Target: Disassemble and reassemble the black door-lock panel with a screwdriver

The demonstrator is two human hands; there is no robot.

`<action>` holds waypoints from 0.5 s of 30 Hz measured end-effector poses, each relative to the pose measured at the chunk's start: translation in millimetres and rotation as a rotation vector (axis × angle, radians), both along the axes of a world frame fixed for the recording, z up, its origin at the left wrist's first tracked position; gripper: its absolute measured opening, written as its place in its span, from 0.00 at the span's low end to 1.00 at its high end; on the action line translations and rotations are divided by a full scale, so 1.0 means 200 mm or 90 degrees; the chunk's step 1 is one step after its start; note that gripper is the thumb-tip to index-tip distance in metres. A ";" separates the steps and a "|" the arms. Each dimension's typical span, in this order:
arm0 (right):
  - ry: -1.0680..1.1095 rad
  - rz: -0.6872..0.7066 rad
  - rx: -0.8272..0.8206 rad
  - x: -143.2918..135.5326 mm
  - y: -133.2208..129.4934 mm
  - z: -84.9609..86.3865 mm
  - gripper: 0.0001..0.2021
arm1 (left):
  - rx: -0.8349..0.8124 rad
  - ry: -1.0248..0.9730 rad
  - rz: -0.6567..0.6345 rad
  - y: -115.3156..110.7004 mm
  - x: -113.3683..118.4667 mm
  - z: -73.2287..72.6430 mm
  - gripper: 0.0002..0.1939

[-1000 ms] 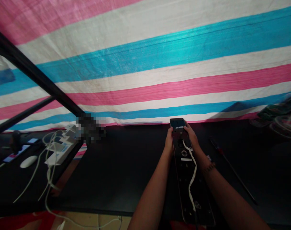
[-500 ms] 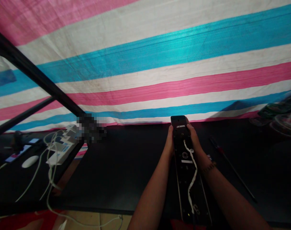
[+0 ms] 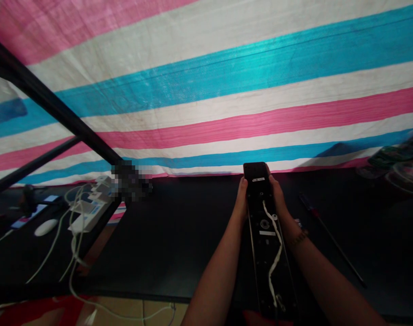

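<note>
Gripping a long, narrow black panel [image 3: 263, 260] above the bench [image 3: 169, 244] in the head view, the left hand [image 3: 241, 199] and right hand [image 3: 277, 194] each have a grip on one long edge near its far end. A white wire [image 3: 280, 251] wiggles down its face past a ring-shaped fitting [image 3: 264, 224]. Rightward, a roundish clear container [image 3: 398, 184] blurs; I can't tell its contents.
</note>
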State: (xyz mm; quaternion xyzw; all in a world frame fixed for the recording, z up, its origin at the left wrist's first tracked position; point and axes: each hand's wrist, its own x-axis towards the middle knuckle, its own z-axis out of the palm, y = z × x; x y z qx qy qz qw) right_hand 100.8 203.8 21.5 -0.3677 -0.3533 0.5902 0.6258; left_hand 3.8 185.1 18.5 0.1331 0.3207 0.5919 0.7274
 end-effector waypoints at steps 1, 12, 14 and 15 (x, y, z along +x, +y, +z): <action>-0.002 0.001 -0.001 0.00 0.00 0.00 0.33 | 0.003 -0.004 0.002 0.00 0.00 0.00 0.28; -0.014 -0.007 -0.008 0.01 0.03 -0.04 0.34 | 0.019 -0.015 0.012 0.01 0.01 -0.01 0.28; -0.013 -0.006 -0.012 0.02 0.05 -0.06 0.35 | 0.006 -0.016 0.021 0.02 0.01 -0.01 0.27; -0.009 -0.005 -0.014 0.02 0.06 -0.07 0.35 | 0.000 -0.014 0.024 0.03 0.01 -0.01 0.27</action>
